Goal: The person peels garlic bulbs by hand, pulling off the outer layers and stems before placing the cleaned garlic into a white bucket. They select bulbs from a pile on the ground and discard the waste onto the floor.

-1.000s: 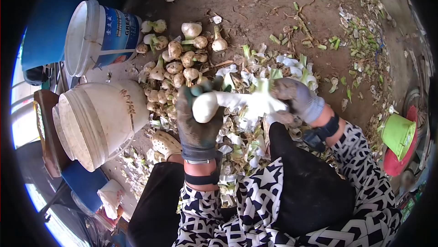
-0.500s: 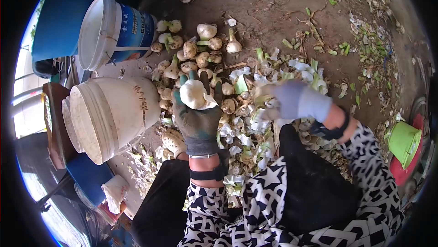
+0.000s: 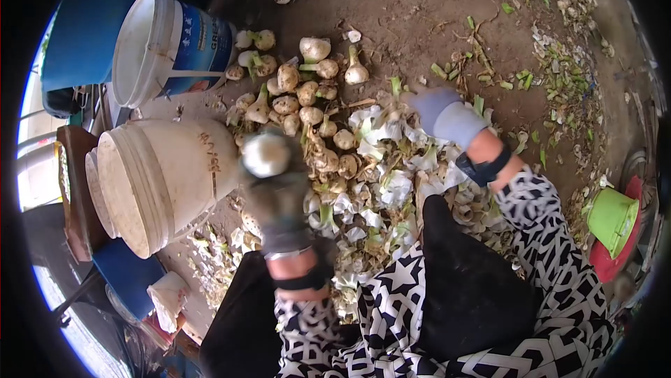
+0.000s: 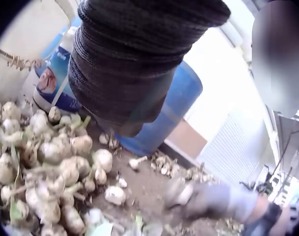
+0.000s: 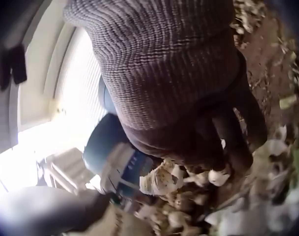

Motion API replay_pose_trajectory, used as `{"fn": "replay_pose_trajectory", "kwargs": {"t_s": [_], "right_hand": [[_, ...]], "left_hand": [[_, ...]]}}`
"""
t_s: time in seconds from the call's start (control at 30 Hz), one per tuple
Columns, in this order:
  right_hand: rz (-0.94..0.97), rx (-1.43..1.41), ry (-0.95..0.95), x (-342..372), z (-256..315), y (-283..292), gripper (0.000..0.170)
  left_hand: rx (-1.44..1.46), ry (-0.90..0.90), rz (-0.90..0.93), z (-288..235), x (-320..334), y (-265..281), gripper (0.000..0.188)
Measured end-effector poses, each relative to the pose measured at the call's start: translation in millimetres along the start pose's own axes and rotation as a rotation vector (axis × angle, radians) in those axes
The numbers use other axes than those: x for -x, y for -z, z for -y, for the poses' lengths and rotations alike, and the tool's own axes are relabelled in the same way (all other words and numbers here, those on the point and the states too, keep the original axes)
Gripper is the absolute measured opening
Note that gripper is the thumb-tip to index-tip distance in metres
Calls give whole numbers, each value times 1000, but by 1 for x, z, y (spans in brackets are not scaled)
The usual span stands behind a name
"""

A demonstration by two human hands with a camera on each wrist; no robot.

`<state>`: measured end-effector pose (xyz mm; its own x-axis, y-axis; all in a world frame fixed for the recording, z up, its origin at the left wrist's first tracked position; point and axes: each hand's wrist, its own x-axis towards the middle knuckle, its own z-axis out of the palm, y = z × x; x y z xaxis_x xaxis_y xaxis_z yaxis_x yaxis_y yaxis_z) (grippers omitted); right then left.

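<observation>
In the head view my gloved left hand (image 3: 277,200) is motion-blurred, with a round white garlic bulb (image 3: 267,155) held at its finger end, beside the white bucket. The left wrist view shows mostly its dark cuff; bulb and fingers are hidden there. My right hand (image 3: 444,116), in a pale grey glove, is over the upper edge of the peel pile (image 3: 395,186). In the right wrist view its fingers (image 5: 236,147) reach downward, apart. A beige piece (image 5: 161,179) shows near the thumb side; whether the hand touches it I cannot tell.
Unpeeled bulbs (image 3: 286,104) are heaped above the peels. At the left are a large white bucket (image 3: 171,175) and a blue-labelled bucket (image 3: 203,46). A green basin (image 3: 611,221) sits at the right. Green stem scraps (image 3: 524,77) are scattered on the soil.
My left hand has moved left and down with the white bulb. My right hand, which pulled at the bulb's leafy stem a second ago, is apart from it and slightly higher than half a second ago.
</observation>
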<state>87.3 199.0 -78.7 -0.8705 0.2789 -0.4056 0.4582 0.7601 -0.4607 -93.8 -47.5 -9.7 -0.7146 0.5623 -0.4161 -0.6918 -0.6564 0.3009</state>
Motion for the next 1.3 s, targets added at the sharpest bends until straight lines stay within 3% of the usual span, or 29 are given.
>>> {"fn": "replay_pose_trajectory", "kwargs": {"t_s": [0.03,0.07,0.1,0.13,0.17,0.23,0.27,0.3,0.37,0.4,0.43,0.47,0.5,0.53,0.57,0.63,0.67,0.77,0.83,0.87,0.93,0.97,1.0,1.07,1.1,1.17,1.23,1.27,1.3], "right_hand": [[58,460,-159,-7,4,0,47],[59,469,-170,-15,11,9,47],[66,255,-240,-25,22,22,51],[71,33,-308,-37,32,29,56],[60,35,-278,-56,34,26,62],[-22,165,-256,-100,41,6,60],[23,208,-253,-125,37,-6,58],[74,252,-252,-139,34,-14,56],[2,114,-198,-122,43,-10,54],[-75,-23,-143,-108,50,-6,52],[-206,-82,-132,-89,59,-14,50],[-126,-177,-97,-62,76,3,46],[-285,-230,52,-45,72,-16,54],[-310,-179,74,-21,81,-14,59],[-498,-257,206,-4,84,-18,60],[-669,-579,380,18,76,-5,58],[-268,-1457,243,21,64,-5,54],[-262,-1055,146,17,46,10,34],[-374,-991,189,9,59,-1,23],[-368,-1056,183,8,62,1,19],[-358,-1050,194,10,62,7,18],[-352,-1043,194,13,61,9,17],[-219,-1194,84,18,61,12,16],[-185,-1256,62,33,66,19,15],[-150,-1310,41,38,68,22,15],[-107,-1431,118,40,61,12,18],[264,-1728,235,43,50,0,21],[124,-1951,408,50,63,4,24],[266,-1910,563,40,56,-8,26]], "left_hand": [[-111,-72,98,-36,4,-10,43],[174,71,259,-71,11,-30,51],[290,18,341,-110,12,-38,66],[345,-130,342,-115,23,-64,85],[225,-250,351,-119,30,-70,82],[-72,-251,385,-121,24,-50,78],[-65,-87,230,-106,25,-41,69],[-401,-184,-24,-71,22,-44,61],[-1100,-130,-84,-14,17,-16,57],[-1296,-73,-103,16,16,-22,62],[-1368,-155,-45,41,11,-12,67],[-1067,-98,-85,63,9,-12,72],[-1047,-138,-21,79,1,4,63],[-1042,-73,-2,86,-4,4,58],[-1039,-5,19,92,-5,2,53],[-878,-84,106,97,6,-14,48],[-948,-52,127,94,11,-21,49],[-1127,-68,314,90,16,-15,64],[-1400,-279,425,95,19,-14,69],[-1403,-282,421,95,21,-14,69],[-1012,-174,338,93,22,-16,68],[-1017,-177,338,91,23,-18,68],[-868,-89,247,88,25,-22,60],[-653,87,87,81,28,-33,46],[-531,170,190,80,28,-32,41],[-578,227,-78,86,21,-19,33],[-1369,-47,315,89,21,2,53],[-2020,-551,768,80,-8,28,55],[-1344,-32,702,80,-25,72,50]]}}
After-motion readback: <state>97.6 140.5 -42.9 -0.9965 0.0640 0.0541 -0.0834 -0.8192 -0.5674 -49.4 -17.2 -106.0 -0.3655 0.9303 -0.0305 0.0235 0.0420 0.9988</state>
